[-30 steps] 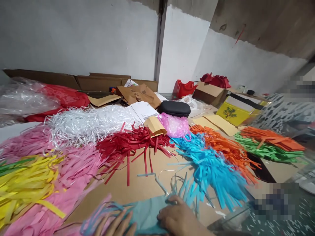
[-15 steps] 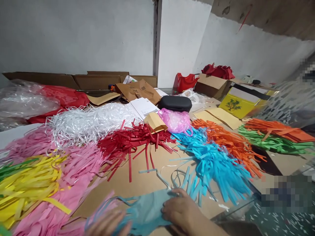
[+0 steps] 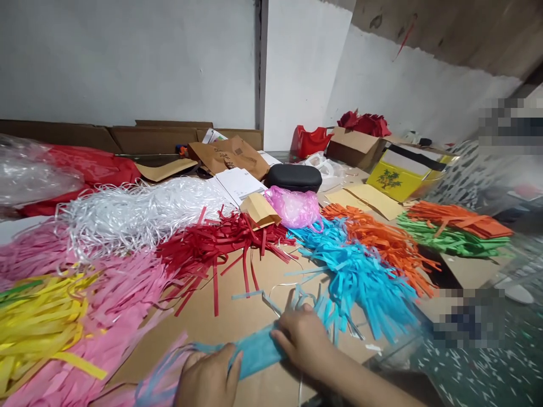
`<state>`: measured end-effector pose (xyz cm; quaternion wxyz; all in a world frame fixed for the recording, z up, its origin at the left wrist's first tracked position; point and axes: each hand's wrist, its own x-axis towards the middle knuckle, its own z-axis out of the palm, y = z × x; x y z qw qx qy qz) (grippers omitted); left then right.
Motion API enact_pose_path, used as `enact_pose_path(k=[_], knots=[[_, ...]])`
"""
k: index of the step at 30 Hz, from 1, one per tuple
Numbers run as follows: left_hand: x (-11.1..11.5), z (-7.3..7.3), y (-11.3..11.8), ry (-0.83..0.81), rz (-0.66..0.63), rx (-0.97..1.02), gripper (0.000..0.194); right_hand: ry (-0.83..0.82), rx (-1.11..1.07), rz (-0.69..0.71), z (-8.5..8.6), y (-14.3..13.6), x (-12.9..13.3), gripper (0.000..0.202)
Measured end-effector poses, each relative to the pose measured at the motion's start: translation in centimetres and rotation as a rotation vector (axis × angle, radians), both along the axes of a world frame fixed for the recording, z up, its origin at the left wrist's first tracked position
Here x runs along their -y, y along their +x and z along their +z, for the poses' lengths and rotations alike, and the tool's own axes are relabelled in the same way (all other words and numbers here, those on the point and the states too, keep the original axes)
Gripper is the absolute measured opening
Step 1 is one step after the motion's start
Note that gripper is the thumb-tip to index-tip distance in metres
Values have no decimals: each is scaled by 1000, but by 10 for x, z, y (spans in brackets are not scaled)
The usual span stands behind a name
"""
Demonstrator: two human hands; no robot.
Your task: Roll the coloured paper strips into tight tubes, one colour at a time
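A blue fringed sheet (image 3: 258, 351), now a narrow folded band, lies between my hands at the bottom centre. My left hand (image 3: 210, 373) grips its left end, where blue and pale pink strips trail off. Closed round the right end is my right hand (image 3: 303, 336), with thin strips showing just beyond its fingers. Beneath is a brown cardboard sheet (image 3: 203, 330). Bright blue fringe (image 3: 360, 277) is heaped right of my right hand, and red fringe (image 3: 212, 240) lies farther back.
Pink (image 3: 123, 288) and yellow strips (image 3: 42, 322) cover the left side. White strings (image 3: 148, 209), a black case (image 3: 294, 177) and a pink bag (image 3: 292, 208) lie behind. Orange fringe (image 3: 382, 237) and a yellow box (image 3: 399, 175) are at right. A person's patterned sleeve (image 3: 453, 175) shows far right.
The blue sheet has gone from wide and spread to a narrow band. My left hand has moved right and up and closed on it. The view has shifted slightly.
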<state>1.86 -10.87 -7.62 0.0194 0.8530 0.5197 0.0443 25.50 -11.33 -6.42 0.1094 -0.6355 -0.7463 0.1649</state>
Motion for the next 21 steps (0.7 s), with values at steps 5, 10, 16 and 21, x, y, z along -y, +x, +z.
enact_pose_path(k=[5,10,16,21], knots=[[-6,13,15,-97,77,-134,33,-17,22,12,1,-3,-12,14],[-5,5,13,-25,87,-146,31,-42,41,17,2,-2,-11,16],[-9,-9,3,-9,-2,-93,31,-41,19,3,-2,-3,-15,15],[-10,-9,-1,154,9,74,16,-8,-7,-53,0,1,-11,13]])
